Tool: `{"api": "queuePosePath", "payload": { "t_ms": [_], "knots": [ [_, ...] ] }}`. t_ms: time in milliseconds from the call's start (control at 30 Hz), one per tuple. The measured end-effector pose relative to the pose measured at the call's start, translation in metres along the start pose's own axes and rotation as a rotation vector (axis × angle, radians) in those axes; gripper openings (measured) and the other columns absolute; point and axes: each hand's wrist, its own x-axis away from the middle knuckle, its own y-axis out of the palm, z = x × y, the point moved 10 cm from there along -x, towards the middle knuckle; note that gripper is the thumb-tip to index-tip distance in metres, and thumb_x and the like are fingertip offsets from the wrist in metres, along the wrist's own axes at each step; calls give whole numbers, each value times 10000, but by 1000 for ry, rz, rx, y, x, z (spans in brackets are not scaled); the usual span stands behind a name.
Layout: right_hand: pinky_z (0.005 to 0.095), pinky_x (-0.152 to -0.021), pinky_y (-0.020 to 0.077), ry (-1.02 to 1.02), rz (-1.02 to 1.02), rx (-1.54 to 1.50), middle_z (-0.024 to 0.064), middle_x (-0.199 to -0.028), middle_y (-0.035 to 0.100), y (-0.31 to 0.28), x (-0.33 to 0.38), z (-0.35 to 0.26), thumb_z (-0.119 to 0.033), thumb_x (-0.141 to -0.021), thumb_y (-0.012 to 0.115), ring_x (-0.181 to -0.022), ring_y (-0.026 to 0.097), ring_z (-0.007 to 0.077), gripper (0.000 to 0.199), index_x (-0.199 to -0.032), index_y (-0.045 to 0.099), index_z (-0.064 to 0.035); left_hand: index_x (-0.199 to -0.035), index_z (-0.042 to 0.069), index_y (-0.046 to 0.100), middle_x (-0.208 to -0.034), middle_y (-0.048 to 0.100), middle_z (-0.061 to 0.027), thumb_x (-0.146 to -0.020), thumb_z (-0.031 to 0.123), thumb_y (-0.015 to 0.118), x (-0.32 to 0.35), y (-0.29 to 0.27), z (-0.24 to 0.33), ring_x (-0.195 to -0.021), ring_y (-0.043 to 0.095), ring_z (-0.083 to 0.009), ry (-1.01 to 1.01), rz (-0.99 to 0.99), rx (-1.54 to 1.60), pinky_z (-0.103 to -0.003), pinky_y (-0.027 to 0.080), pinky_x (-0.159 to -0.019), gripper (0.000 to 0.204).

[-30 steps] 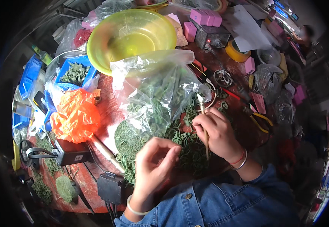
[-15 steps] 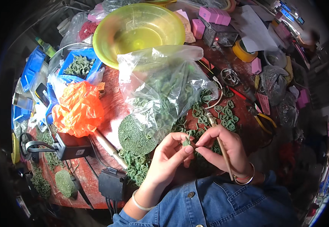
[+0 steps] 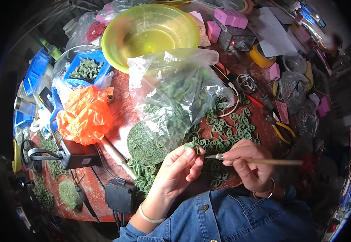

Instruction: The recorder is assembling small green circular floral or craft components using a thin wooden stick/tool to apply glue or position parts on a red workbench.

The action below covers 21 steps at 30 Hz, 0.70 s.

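My left hand [image 3: 178, 168] pinches a small green curled piece [image 3: 193, 147] between thumb and fingers, in front of my body. My right hand [image 3: 253, 164] grips a slim wooden-handled tool [image 3: 278, 161]. Its metal collar and thin tip point left, close to the fingers of my left hand; whether the tip touches the piece is hard to tell. Many similar green curls [image 3: 234, 127] lie loose on the red table behind my hands. More of them fill a clear plastic bag [image 3: 171, 82] beyond. A round green textured disc [image 3: 143, 144] lies left of my left hand.
A yellow basin [image 3: 151, 40] stands at the back. To the left are an orange plastic bag [image 3: 86, 117], a blue bin [image 3: 86, 69] of green pieces and a black box [image 3: 119, 195] with cables. Yellow-handled pliers [image 3: 282, 129] and a yellow tape roll [image 3: 261, 55] lie to the right.
My right hand has drawn away to the right, and the tool has swung from pointing away from me to lying level with its tip toward my left hand. The left hand has tilted its piece.
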Motion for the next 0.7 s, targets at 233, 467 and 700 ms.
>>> {"api": "queuePosePath", "payload": {
  "t_ms": [233,467,700],
  "knots": [
    [292,-603,455,29,29,-3,75,-887,660,0,-10,4,-42,-922,606,-685,568,177,110,-1019,634,1,-847,52,516,-713,519,-49,-1014,313,476,1,12,-6,-526,421,-95,-105,-92,73,-204,323,-429,313],
    [281,-595,462,-16,-34,0,84,-849,663,13,-19,0,-116,-948,598,-654,586,160,138,-992,629,11,-850,52,509,-710,520,-63,-1008,312,485,3,12,-9,-520,419,-88,-167,-113,69,-197,319,-430,305],
    [260,-589,479,111,-69,-110,69,-874,669,15,-14,11,-121,-953,605,-652,608,131,137,-983,642,8,-860,51,503,-697,509,-63,-1006,328,488,6,16,-9,-518,408,-83,-166,-158,42,-193,315,-430,313]
  ]
}}
